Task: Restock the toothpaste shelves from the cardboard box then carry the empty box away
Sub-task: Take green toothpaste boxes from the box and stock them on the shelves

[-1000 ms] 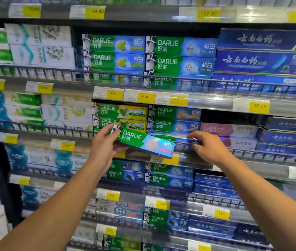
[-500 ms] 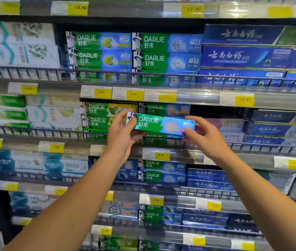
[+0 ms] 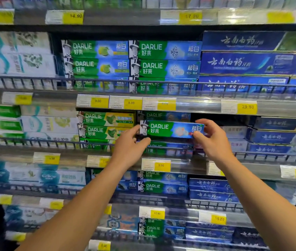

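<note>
Store shelving (image 3: 197,105) mostly stocked. We pinch one Darlie carton (image 3: 172,129) by its ends, left hand (image 3: 131,147) and right hand (image 3: 211,140), at its mid-shelf slot; cardboard box unseen, removal pending.

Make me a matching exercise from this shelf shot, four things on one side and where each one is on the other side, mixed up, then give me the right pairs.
Things:
1. Darlie box
2. left hand
3. right hand
4. 29.90 price tag

Places:
A. on the shelf edge, upper right
B. gripping the box's portrait end
C. held level in front of the Darlie stack
D. gripping the box's blue end

Pairs: 1-C, 2-B, 3-D, 4-A
</note>
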A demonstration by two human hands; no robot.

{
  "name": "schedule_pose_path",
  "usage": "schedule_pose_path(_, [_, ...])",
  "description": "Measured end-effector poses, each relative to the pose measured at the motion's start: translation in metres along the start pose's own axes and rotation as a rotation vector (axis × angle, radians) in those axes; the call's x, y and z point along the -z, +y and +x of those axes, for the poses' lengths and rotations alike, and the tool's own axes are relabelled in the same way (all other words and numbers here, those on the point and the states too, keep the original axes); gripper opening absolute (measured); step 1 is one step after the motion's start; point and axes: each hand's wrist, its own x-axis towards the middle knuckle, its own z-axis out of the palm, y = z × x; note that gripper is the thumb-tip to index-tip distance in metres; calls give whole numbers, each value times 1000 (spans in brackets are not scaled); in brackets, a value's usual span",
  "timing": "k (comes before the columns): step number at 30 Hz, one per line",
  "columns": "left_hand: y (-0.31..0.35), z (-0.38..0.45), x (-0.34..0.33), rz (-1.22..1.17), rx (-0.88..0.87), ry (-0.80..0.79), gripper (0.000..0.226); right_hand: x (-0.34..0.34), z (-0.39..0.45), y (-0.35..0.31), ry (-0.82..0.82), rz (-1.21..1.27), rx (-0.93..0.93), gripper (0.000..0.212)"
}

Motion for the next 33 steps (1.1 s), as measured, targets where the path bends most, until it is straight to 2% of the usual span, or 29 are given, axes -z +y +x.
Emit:
schedule_pose_path(2, [-5, 2, -1, 47, 2, -16, 59, -1, 4, 6, -11, -117, 15, 30])
schedule_pose_path(5, [-8, 0, -8, -57, 12, -69, 55, -11, 4, 13, -30, -261, 50, 32])
schedule_pose_path(7, [-11, -3, -11, -80, -19, -36, 53, -15, 2, 15, -24, -317, 66, 33])
schedule_pose_path(10, [-12, -1, -10, 62, -162, 46, 53, -13, 4, 16, -34, -377, 85, 33])
schedule_pose_path(13, [-14, 5, -9, 284, -262, -11, 64, -9, 6, 15, -51, -436, 123, 35])
schedule_pose_path(18, [-22, 14, -10, 490, -237, -78, 71, -13, 9, 11, -26, -497, 199, 38])
schedule_pose_path(33, [-18, 12, -8, 556, -208, -99, 71, -14, 5, 12, -22, -539, 192, 42])
